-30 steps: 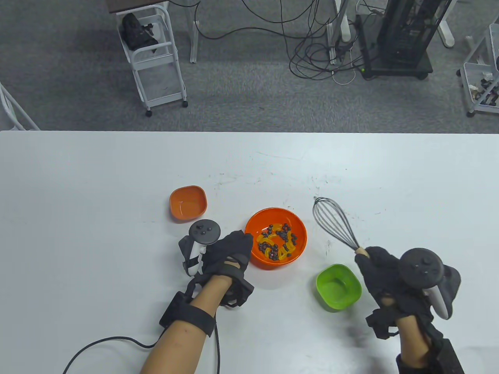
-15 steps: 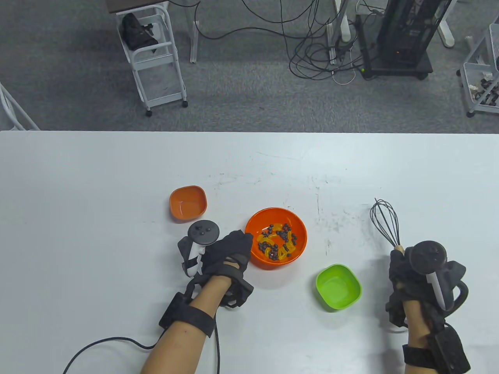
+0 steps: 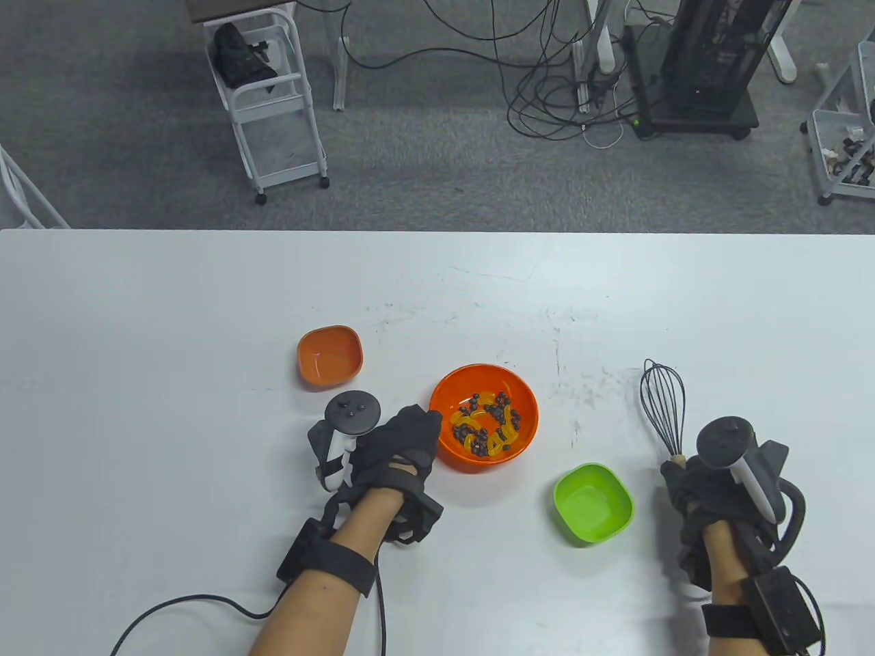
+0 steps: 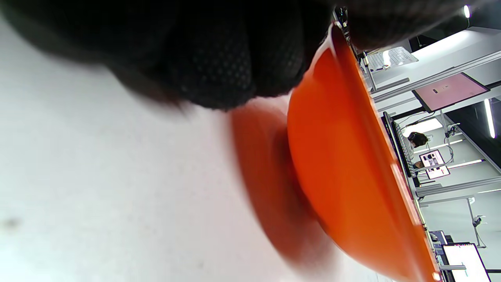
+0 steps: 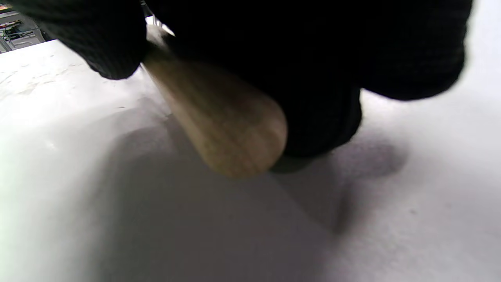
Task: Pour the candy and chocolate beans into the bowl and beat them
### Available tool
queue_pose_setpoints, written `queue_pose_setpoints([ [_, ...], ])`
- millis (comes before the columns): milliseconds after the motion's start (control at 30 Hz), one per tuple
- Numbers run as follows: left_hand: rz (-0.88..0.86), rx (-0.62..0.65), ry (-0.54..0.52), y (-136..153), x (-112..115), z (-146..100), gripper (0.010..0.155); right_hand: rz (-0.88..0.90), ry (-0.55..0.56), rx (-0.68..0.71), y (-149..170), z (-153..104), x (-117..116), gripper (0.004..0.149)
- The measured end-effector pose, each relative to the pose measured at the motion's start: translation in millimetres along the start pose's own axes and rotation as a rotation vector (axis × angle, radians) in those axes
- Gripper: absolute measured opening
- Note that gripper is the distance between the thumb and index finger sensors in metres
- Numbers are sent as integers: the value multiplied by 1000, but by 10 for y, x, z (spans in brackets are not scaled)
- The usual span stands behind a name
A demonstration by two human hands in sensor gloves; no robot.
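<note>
Two gloved hands: right (image 3: 704, 492) grips wood-handled wire whisk (image 3: 663, 410), left (image 3: 400, 447) steadies round orange bowl (image 3: 526, 437)

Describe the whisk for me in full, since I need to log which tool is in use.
The whisk has a balloon head of thin dark wire loops and a pale handle that looks like wood, widening to a rounded butt. The right hand holds it by the handle, fingers curled round, so only the handle's top and butt show. It points away from the person, right of the green dish and well clear of the orange bowl. Whether the wires touch the table cannot be told.
</note>
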State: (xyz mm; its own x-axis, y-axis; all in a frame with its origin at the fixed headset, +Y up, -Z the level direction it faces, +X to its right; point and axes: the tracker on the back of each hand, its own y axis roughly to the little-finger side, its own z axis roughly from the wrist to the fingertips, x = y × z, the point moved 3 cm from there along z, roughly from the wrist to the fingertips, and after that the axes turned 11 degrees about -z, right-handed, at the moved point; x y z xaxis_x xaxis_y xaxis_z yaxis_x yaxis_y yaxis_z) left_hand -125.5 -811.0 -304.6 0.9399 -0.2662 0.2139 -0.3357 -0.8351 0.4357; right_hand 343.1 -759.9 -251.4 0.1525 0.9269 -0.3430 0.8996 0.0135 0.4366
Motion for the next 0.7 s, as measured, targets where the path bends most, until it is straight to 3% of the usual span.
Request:
queue_pose_setpoints([
  [167, -23, -1, -32, 20, -27, -35, 54, 23, -12, -19, 61, -50, 55, 68],
  [267, -74, 12, -65, 17, -60, -91, 57, 69, 60, 8, 39, -177, 209, 70],
  [433, 10, 97, -148, -173, -223, -279, 65, 162, 271, 183, -207, -553, 479, 73],
  [567, 100, 205, -227, -442, -344, -494, 70, 230, 414, 333, -446, -825, 554, 77],
  [700, 128, 284, -111, -636, -244, -609, 75, 257, 450, 513, -642, -1020, 550, 85],
])
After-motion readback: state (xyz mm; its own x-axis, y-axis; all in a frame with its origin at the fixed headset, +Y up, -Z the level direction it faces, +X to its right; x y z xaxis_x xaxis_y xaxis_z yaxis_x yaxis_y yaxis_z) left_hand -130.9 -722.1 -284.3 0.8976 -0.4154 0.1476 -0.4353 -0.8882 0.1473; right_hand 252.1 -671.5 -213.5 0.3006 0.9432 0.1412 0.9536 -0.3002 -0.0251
